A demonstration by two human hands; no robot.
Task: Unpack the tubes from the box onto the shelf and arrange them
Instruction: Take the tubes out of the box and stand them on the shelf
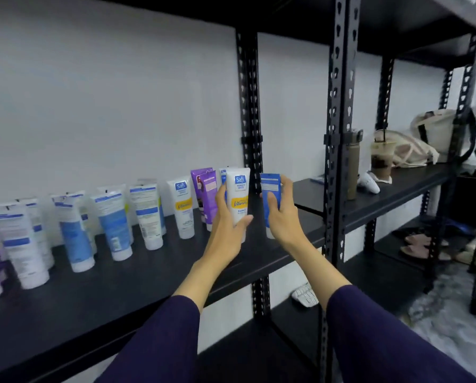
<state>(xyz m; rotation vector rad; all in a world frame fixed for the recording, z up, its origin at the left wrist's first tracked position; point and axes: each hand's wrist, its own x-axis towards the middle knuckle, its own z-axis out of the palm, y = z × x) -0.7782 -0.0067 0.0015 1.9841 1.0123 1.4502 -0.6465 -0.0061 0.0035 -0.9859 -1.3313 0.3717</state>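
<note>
Both hands reach over the front edge of the black metal shelf board [137, 272]. The left hand [225, 217] is curled round a white plastic tube with a blue Safi label and a yellow band [238, 197], holding it upright, cap down, near the right end of the board; the thumb lies across the tube's lower front. Just beside it, the right hand [281, 214] grips a blue plastic tube with a white cap [270, 189], also upright with its cap down, fingers wrapped over its top and side. Behind the left hand stand two purple tubes [205, 186]. A row of white and blue tubes [115, 217] standing on their caps runs along the board toward its left end, with a matching white Safi tube [183, 205] nearest the hands.
</note>
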